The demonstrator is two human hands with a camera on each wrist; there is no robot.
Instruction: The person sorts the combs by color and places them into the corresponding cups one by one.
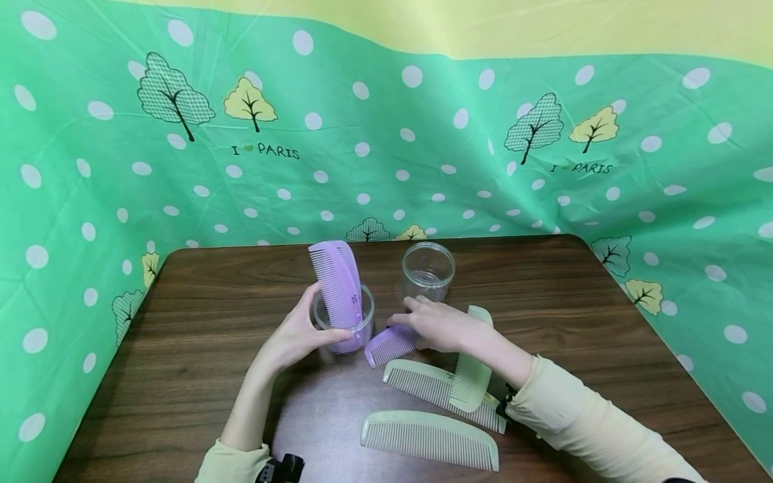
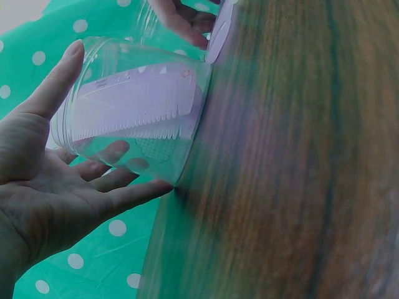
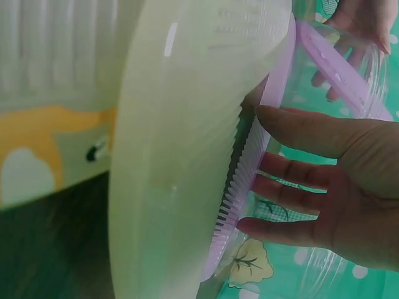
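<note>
My left hand [image 1: 302, 332] holds a clear jar [image 2: 134, 53] around its side, thumb at the rim and fingers spread along the wall. Inside it leans a purple comb [image 1: 339, 282], its upper part standing well above the rim. My right hand [image 1: 445, 324] is over another purple comb [image 1: 391, 345] on the table. Seen from the right wrist, the fingertips [image 3: 249, 225] touch this comb with fairly straight, spread fingers; the hand hides part of it in the head view. One pale green comb [image 1: 472, 379] lies across a second green comb [image 1: 417, 381] under the right forearm.
A third pale green comb [image 1: 429, 439] lies nearer me on the brown wooden table [image 1: 181, 376]. Behind my right hand stands another clear jar [image 1: 429, 268]. A green dotted cloth [image 1: 374, 147] hangs along the table's back and sides.
</note>
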